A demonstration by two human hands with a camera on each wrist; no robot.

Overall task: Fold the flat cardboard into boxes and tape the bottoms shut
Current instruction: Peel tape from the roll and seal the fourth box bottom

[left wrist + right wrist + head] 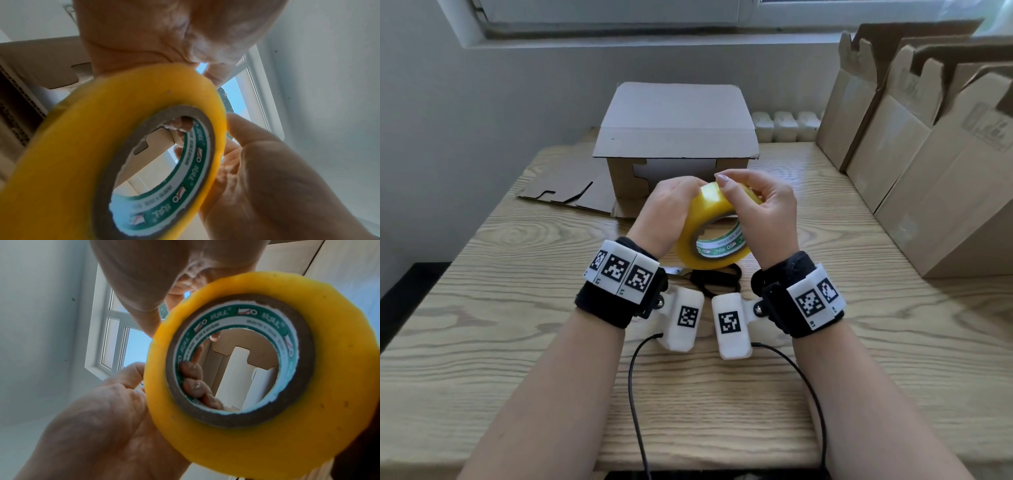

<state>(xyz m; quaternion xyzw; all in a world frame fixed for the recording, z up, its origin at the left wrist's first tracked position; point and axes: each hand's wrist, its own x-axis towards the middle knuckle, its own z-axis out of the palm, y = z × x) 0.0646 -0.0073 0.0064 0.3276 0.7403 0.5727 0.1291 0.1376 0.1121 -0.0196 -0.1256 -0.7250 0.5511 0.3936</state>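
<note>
Wood table [808, 359] w/ folded box [674, 126] at back, flat cardboard [571, 192] left of it, more flats [914, 144] leaning right; tape roll [709, 236] held up over table center btwn both my hands, L hand [667, 209] curled round its rim, R hand [760, 209] fingers pinching roll's top edge.

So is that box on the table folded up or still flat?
Folded up. The box stands behind the hands with walls raised and its top flaps closed over, unlike the flat cardboard lying beside it.
</note>
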